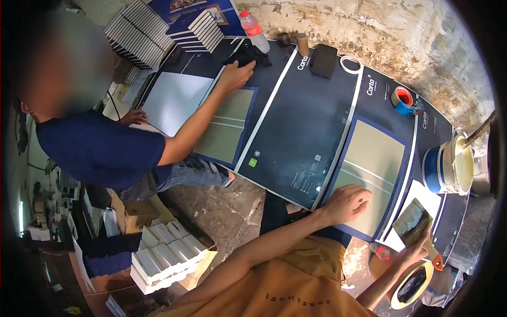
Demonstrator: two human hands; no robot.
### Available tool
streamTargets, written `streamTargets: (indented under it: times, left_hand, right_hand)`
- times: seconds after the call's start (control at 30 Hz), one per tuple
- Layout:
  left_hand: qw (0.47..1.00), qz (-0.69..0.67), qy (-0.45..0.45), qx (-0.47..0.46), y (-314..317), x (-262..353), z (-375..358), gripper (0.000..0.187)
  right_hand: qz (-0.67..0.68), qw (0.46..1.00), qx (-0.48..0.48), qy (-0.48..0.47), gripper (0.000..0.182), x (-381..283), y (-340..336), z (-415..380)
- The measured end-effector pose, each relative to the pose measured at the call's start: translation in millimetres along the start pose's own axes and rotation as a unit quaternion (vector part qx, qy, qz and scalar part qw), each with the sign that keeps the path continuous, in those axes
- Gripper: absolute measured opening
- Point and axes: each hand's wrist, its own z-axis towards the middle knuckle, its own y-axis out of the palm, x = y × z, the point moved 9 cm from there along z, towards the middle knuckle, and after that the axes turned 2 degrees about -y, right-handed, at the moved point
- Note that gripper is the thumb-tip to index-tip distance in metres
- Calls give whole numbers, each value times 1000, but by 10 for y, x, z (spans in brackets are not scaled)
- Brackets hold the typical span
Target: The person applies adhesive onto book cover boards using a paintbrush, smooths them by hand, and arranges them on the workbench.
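Note:
My left hand rests with curled fingers over the near part of a hardcover book case, which lies open with tan boards and a dark blue border. Nothing shows between its fingers. At the right, my right hand is closed on a wide flat brush with an orange handle end. The brush head lies over a white sheet at the table edge. Beyond it stands a bucket of cream-coloured paste, with a stick leaning out of it.
A co-worker in dark blue handles white sheets beside another case. Along the wall stand a water bottle, a tape roll and a blue tape roll. Book stacks rise at the far left; white blocks are below.

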Motion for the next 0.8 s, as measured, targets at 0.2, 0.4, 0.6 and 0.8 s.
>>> streamTargets:
  times: [0.2,0.4,0.6,0.8]
  left_hand:
    - [1000,1,1,-1,-9,3,-5,17]
    - [1000,4,1,-3,-10,-4,2,17]
    - [1000,-2,-2,1,-15,-3,-5,17]
    - [1000,1,0,0,-18,-3,-11,18]
  right_hand:
    - [-11,1000,-7,9,41,66,-40,26]
    - [-4,1000,-1,23,40,4,-1,4]
    - [3,998,6,55,38,192,-60,-12]
    - [27,998,3,56,35,23,78,-100]
